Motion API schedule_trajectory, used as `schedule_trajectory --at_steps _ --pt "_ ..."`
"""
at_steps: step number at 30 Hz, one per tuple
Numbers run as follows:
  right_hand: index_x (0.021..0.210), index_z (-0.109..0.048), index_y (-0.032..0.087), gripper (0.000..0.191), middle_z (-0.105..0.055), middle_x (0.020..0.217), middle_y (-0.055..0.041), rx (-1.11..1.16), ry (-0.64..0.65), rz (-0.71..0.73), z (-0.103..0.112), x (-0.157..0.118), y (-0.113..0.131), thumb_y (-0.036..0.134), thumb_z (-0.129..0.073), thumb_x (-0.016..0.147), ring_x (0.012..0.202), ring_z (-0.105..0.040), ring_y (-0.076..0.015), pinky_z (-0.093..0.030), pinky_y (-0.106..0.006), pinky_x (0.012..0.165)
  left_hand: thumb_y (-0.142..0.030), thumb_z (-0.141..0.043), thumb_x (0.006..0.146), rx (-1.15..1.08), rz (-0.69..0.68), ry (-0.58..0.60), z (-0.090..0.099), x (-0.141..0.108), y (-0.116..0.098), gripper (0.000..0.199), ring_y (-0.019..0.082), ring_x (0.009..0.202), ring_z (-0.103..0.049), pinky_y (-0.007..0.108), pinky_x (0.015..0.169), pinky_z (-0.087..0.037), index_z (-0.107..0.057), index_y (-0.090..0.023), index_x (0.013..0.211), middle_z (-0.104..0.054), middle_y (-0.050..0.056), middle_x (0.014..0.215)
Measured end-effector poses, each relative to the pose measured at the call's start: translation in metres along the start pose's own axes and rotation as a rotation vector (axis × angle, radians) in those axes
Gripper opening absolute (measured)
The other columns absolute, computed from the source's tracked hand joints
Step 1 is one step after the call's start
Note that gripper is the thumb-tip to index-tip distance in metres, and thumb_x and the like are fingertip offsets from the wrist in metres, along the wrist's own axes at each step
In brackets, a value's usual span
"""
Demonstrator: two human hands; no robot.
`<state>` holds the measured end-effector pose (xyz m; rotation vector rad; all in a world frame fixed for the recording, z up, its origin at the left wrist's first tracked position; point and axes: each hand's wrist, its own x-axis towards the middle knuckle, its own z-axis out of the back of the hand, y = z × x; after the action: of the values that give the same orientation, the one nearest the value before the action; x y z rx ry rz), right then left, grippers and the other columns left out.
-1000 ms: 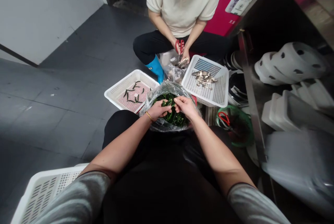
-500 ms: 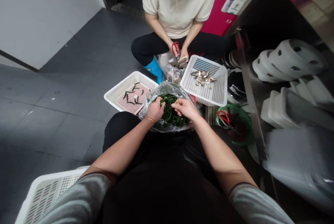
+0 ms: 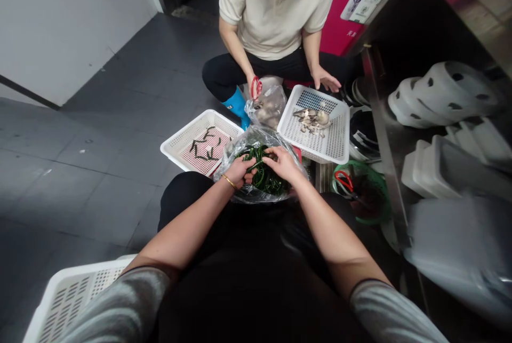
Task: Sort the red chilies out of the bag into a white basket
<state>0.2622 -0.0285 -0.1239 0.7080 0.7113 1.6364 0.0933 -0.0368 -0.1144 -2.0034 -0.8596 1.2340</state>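
A clear plastic bag (image 3: pixel 228 159) full of long, glossy dark green chili peppers (image 3: pixel 272 178) stands open between my knees. Over its left side, my left hand (image 3: pixel 241 170) is closed, with a pepper between thumb and fingers. My right hand (image 3: pixel 280 162) comes in from the other side, fingers curled and pinching at the same pepper, close to the left fingertips. Its exact grip is partly hidden. Several pepper pieces lie in the white perforated basket (image 3: pixel 176 146) on the left.
Opposite me sits a person (image 3: pixel 276 23) holding red-handled scissors (image 3: pixel 256 88) by a bag of mushrooms (image 3: pixel 270 108). Cut mushrooms lie in another white basket (image 3: pixel 338 143). A green basket (image 3: pixel 372 215) with orange-handled scissors (image 3: pixel 344 178) stands right, beside a metal shelf (image 3: pixel 386 172) of containers.
My hands have drawn closer together over the bag. The person opposite has moved one hand out over the mushroom basket, where another mushroom piece now lies, and lowered the scissors.
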Motion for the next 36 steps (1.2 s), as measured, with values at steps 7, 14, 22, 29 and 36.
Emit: schedule_trajectory --at_steps 7,14,22,29,36 --pt "0.060 -0.058 0.019 0.041 -0.054 0.055 0.0038 0.725 0.116 -0.269 -0.014 0.004 -0.007 0.057 -0.067 0.070 0.048 -0.049 -0.0090 -0.044 -0.021 0.049 -0.056 -0.073 0.068 0.184 -0.066 0.041 -0.003 0.000 0.007 0.047 0.004 0.025 -0.028 0.016 0.030 -0.015 -0.045 -0.020 0.077 -0.045 -0.007 0.041" --pt "0.065 -0.051 0.019 0.040 -0.049 0.045 0.0051 0.925 0.104 -0.617 -0.019 0.005 0.003 0.053 -0.068 0.075 0.034 -0.040 -0.0073 -0.034 -0.019 0.032 -0.058 -0.075 0.066 0.211 -0.055 0.177 -0.003 -0.001 0.006 0.050 0.003 0.028 -0.025 0.016 0.030 -0.016 -0.044 -0.021 0.081 -0.039 -0.011 0.040" --pt "0.072 -0.051 0.019 0.026 -0.044 0.044 0.0092 0.861 0.222 -0.546 -0.007 0.000 0.003 0.041 -0.059 0.084 0.028 -0.026 -0.0032 -0.013 -0.014 0.029 -0.053 -0.083 0.057 0.108 -0.045 -0.004 0.004 0.003 0.000 0.055 0.002 0.031 -0.023 0.017 0.033 -0.016 -0.039 -0.020 0.067 -0.029 -0.012 0.040" --pt "0.078 -0.062 0.020 0.008 -0.065 0.066 0.0012 0.045 0.275 -0.176 0.014 -0.008 0.003 0.026 -0.068 0.077 0.052 -0.058 -0.0126 -0.043 -0.022 0.050 -0.044 -0.082 0.059 0.104 0.058 0.041 0.007 -0.004 -0.005 0.046 0.003 0.031 -0.031 0.019 0.034 -0.025 -0.045 -0.017 0.057 -0.035 -0.008 0.039" --pt "0.112 -0.066 0.019 0.025 -0.065 0.112 -0.0128 -0.525 0.157 0.048 -0.005 0.015 0.016 0.023 -0.050 0.093 0.092 -0.066 -0.0242 -0.049 -0.034 0.078 -0.023 -0.080 0.055 0.196 -0.131 -0.101 0.026 -0.003 -0.033 0.036 0.004 0.031 -0.037 0.018 0.032 -0.027 -0.045 -0.016 0.057 -0.043 -0.006 0.038"
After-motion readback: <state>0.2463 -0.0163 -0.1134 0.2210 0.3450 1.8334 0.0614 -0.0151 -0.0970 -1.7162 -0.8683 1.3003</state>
